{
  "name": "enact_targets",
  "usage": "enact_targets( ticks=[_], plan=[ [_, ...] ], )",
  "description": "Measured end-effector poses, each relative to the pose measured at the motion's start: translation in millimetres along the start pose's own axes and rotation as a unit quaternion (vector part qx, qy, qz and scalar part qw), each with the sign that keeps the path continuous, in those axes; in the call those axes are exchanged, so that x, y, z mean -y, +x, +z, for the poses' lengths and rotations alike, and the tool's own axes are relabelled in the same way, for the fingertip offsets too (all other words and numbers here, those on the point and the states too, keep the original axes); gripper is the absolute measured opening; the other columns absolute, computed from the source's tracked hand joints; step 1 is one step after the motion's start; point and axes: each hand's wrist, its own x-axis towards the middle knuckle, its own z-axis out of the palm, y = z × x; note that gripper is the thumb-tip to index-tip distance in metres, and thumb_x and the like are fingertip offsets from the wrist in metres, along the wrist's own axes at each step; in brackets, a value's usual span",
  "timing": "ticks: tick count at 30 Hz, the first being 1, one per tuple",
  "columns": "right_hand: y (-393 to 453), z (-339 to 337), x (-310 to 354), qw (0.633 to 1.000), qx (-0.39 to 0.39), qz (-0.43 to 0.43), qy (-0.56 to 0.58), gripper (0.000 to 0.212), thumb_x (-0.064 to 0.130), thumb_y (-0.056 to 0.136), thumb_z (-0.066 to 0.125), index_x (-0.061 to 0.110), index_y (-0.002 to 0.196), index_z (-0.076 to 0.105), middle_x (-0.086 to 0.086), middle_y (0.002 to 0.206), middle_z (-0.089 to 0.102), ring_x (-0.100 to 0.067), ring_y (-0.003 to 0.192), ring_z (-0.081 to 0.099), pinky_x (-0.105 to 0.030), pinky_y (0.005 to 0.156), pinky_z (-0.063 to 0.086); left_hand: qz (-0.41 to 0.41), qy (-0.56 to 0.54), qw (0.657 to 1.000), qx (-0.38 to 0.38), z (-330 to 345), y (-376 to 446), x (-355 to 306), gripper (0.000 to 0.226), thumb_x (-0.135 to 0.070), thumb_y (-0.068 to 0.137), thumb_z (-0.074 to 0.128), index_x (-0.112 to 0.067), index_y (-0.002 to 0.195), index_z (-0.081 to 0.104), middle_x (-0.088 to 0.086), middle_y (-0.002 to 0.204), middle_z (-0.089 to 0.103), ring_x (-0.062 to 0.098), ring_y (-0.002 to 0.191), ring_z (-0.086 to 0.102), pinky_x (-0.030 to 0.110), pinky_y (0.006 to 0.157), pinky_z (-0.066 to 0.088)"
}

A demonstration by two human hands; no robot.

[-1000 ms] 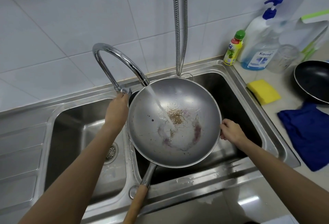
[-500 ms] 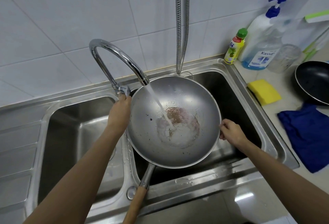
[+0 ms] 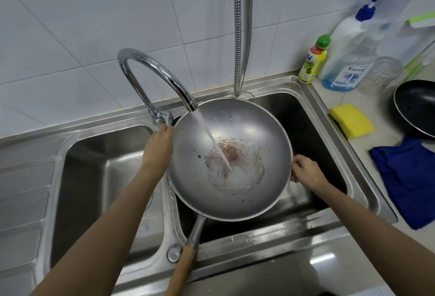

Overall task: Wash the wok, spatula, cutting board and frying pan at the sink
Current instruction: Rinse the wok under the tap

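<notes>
Hard to see much of the left hand [image 3: 158, 146], it's up at the tap [image 3: 150, 76] base by the valve and its fingers are tucked behind the wok [image 3: 229, 158] rim, so I can't tell if they're gripping the valve or just resting there. The right hand [image 3: 306, 171] is easier: fingers curled over the wok's right rim, holding it. The frying pan [image 3: 415, 107] is cut off by the right edge of the view, only its black inside shows, sitting on the counter [image 3: 376, 98] well apart from the wok. Something white and green behind it is cut off too, looks like it could be the cutting board but honestly can't say. The wok's wooden handle [image 3: 182, 269] points toward the camera and runs out of the bottom of the view.

The wok itself sits over the right basin of the sink [image 3: 313, 229], tilted a bit. It's dull grey steel with a brownish patch of gunk in the middle, dark specks around it, and water from the tap hitting just below the patch and pooling in the bottom.

On the counter: a yellow sponge [image 3: 352, 120], a blue cloth [image 3: 407, 178], a pump bottle [image 3: 350, 48] and a small green-capped bottle [image 3: 314, 60]. A metal hose [image 3: 242, 29] hangs down the tiles
</notes>
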Motion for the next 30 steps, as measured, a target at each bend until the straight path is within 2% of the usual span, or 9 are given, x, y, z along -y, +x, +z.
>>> enact_targets(
  ticks=[10, 18, 30],
  plan=[
    [1.1, -1.2, 0.9, 1.0, 0.002, 0.0, 0.001, 0.021, 0.015, 0.098, 0.045, 0.004, 0.086, 0.058, -0.014, 0.069, 0.067, -0.022, 0.065, 0.065, -0.041, 0.075, 0.054, 0.005, -0.002, 1.0, -0.01, -0.2, -1.6, -0.3, 0.023, 0.02, 0.077, 0.052, 0.003, 0.092, 0.057, 0.023, 0.096, 0.056, 0.041, 0.068, 0.057, 0.038, 0.052, 0.034],
    [1.6, -1.9, 1.3, 1.0, 0.004, -0.001, 0.004, 0.02, 0.013, 0.098, 0.045, 0.003, 0.089, 0.059, -0.014, 0.07, 0.067, -0.023, 0.066, 0.065, -0.037, 0.073, 0.054, 0.015, -0.005, 1.0, -0.009, 1.6, -4.4, 3.5, 0.022, 0.017, 0.079, 0.053, 0.002, 0.093, 0.057, 0.021, 0.099, 0.058, 0.039, 0.069, 0.059, 0.045, 0.054, 0.049],
    [0.3, -2.1, 2.7, 1.0, 0.001, 0.0, 0.02, 0.019, 0.012, 0.097, 0.045, 0.001, 0.088, 0.058, -0.015, 0.07, 0.066, -0.023, 0.064, 0.064, -0.039, 0.072, 0.054, 0.027, 0.0, 1.0, -0.006, -3.3, -5.1, 6.3, 0.023, 0.014, 0.081, 0.051, 0.003, 0.1, 0.058, 0.02, 0.098, 0.059, 0.041, 0.071, 0.06, 0.046, 0.055, 0.049]
  ],
)
